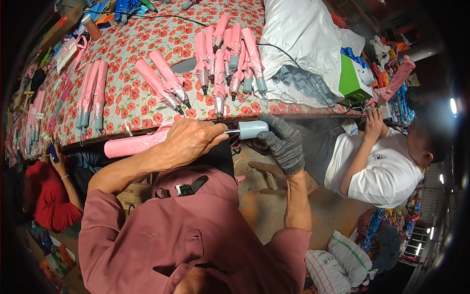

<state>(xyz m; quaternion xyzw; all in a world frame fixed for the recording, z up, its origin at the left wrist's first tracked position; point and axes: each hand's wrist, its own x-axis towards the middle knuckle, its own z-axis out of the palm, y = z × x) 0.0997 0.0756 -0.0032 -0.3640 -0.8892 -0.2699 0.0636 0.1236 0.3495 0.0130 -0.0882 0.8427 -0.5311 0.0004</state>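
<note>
My bare left hand (192, 139) is closed around a folded pink umbrella (128, 146) near the end of its canopy. A short length of metal shaft (232, 131) shows to the right of that fist. On the shaft's end sits a grey-blue handle (250, 130). My right hand (284, 144), in a dark grey knitted glove, curls around the handle's outer end. The umbrella lies roughly level, just in front of the table's near edge. Beyond my hands, several folded pink umbrellas (166, 73) rest on the table, some with handles and some with bare dark tips.
A flowered cloth covers the table (127, 54). At its right, a white sack (298, 39) spills grey handles (298, 81) beside a green box (353, 81). A person in white (377, 166) works at right, a person in red (51, 196) at left. Woven sacks (338, 264) stand lower right.
</note>
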